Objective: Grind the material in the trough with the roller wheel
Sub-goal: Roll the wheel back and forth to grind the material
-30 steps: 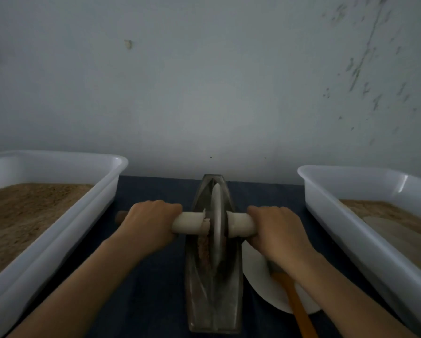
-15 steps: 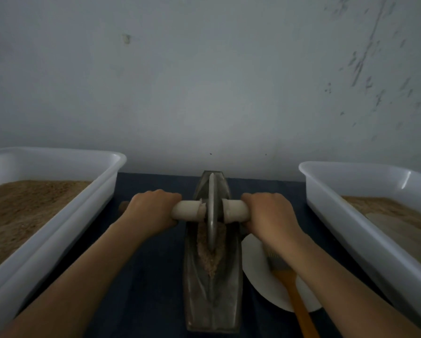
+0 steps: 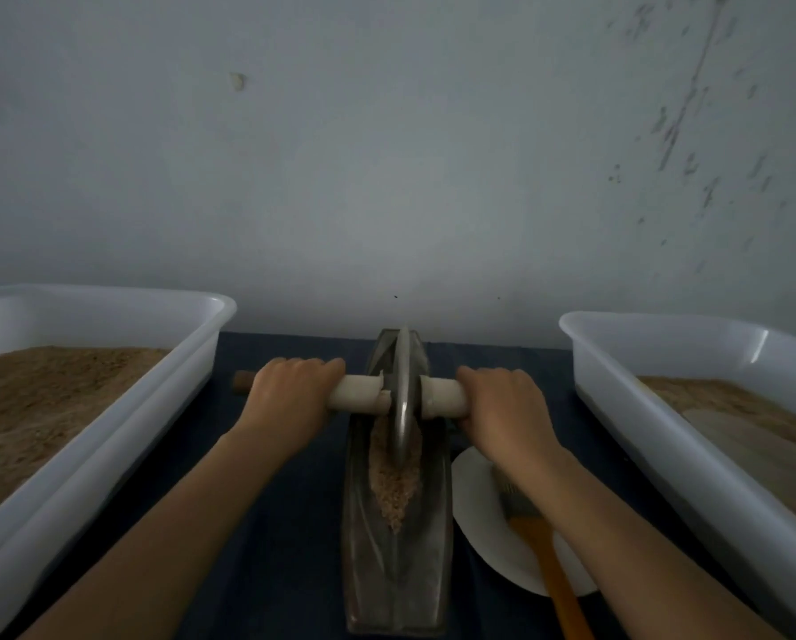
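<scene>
Between the curled fingers [image 3: 313,362] of both hands, each gripping the pale cylindrical axle handle [image 3: 357,392], the thin metal roller wheel [image 3: 403,399] stands in the long, boat-shaped metal trough [image 3: 396,570], whose axis runs away from the person.

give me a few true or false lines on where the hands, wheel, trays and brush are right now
1. Both hands grip the roller handle, the left hand on one side of the roller wheel and the right hand on the other. True.
2. The wheel sits at the near end of the trough. False: it is toward the far end, with the ground material exposed behind it.
3. The left tray is empty. False: it holds brown powder.
4. A brush lies on the white plate right of the trough. True.
</scene>
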{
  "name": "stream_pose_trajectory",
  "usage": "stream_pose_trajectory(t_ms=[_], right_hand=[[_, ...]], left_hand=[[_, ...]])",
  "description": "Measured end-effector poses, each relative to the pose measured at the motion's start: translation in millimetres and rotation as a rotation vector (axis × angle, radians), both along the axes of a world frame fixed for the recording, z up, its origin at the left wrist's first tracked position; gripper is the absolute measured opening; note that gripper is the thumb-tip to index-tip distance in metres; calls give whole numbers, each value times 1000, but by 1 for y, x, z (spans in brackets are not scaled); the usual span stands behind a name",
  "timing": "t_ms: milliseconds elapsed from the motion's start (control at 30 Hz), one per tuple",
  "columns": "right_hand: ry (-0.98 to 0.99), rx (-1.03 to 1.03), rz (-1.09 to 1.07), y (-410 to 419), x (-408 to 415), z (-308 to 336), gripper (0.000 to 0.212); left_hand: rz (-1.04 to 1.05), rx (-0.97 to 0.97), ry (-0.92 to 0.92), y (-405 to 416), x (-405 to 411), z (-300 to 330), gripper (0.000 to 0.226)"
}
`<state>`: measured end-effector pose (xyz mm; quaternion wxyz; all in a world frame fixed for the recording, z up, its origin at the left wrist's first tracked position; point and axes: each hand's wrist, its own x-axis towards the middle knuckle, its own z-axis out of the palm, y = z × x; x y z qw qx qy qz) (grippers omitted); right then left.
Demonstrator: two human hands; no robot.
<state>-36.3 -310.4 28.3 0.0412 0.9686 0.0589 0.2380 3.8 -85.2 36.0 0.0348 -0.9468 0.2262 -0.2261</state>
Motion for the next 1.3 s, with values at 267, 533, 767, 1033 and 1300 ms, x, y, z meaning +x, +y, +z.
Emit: stream_pose_trajectory(t_ms=[267,533,767,1033,1300], right_hand=[[534,-45,-60,12,-39,38,20],[432,-73,-124,13,-20,28,21],[-74,3,-54,7,4,2,14],[69,-12,-21,3,-1,7,18],[597,-70,23,8,-27,40,16]], left_hand=[[6,133,363,10,-21,17,32],[26,74,268,3,-11,13,29],[31,-56,-90,-3,3,-8,29],[-12,13,14,2,-2,-1,31],[-33,145,578,11,-29,32,34]])
